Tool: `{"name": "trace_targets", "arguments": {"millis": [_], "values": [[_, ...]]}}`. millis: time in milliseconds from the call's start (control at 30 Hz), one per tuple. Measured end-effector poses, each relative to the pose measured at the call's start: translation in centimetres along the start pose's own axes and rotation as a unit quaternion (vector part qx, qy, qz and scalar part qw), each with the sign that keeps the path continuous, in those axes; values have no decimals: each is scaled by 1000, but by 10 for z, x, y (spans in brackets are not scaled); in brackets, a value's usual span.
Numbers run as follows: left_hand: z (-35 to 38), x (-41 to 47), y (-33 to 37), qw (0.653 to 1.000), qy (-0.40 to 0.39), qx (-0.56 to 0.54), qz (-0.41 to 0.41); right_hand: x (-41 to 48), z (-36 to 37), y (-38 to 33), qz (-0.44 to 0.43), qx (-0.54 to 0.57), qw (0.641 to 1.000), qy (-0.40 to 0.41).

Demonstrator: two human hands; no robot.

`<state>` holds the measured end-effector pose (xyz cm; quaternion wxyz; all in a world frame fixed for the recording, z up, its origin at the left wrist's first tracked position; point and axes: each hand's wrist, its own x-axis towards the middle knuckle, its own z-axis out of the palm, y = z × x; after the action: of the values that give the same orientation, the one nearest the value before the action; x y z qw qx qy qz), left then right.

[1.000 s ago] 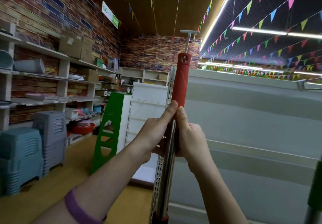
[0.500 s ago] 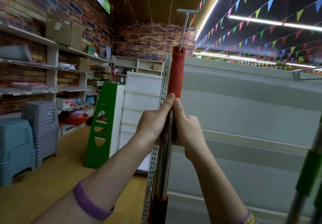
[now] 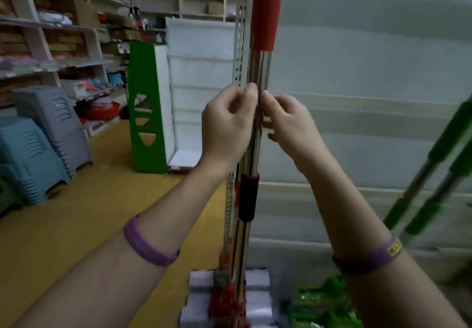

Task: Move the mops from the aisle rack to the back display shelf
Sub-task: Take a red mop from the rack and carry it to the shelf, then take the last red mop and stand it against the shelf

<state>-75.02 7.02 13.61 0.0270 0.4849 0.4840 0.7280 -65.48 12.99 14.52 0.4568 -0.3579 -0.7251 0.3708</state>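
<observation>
— Head view: where is the mop found?

— A red-handled mop (image 3: 259, 72) is held upright at the centre. Its red grip runs out of frame at twelve o'clock, and its bare steel shaft passes down through a black collar (image 3: 248, 197) toward six o'clock. A perforated rack upright (image 3: 238, 34) is seen just beside it, on its nine o'clock side.

— And the hands?

— The shaft is gripped by both, below the red grip. The left hand (image 3: 226, 126) is curled round it from nine o'clock, thumb tip laid against the steel. The right hand (image 3: 290, 121) is closed on it from three o'clock, thumb likewise pressed to the shaft. A purple wristband (image 3: 148, 248) is worn on each forearm.

— Are containers seen?

— A red basin (image 3: 103, 110) is set low in the wall shelving (image 3: 51, 25) at nine o'clock. Something pale is piled in it, too blurred to be named. A cardboard box (image 3: 81, 12) is placed higher, at ten o'clock, its contents hidden.

— What else is noted?

— Blue stools (image 3: 25, 161) and grey stools (image 3: 53, 123) are stacked on the floor (image 3: 76, 225) at eight o'clock. Green-handled mops (image 3: 444, 154) are leaned at four o'clock, with green packs (image 3: 319, 302) at five o'clock.
</observation>
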Motion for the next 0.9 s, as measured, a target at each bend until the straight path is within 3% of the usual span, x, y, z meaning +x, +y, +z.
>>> {"name": "trace_targets", "arguments": {"millis": [333,500,733,900], "values": [[52,-93,-31,972,-158,-95,-144,-83,-34,84,113,-26,983,139],[109,-149,-24,922,-258,-150,-246,-135,-92,125,186,-47,960,205],[206,-246,25,860,-384,-168,-290,-228,-206,162,256,-74,909,319],[275,-322,74,776,-477,-216,-352,-295,-286,176,291,-88,871,385]]}}
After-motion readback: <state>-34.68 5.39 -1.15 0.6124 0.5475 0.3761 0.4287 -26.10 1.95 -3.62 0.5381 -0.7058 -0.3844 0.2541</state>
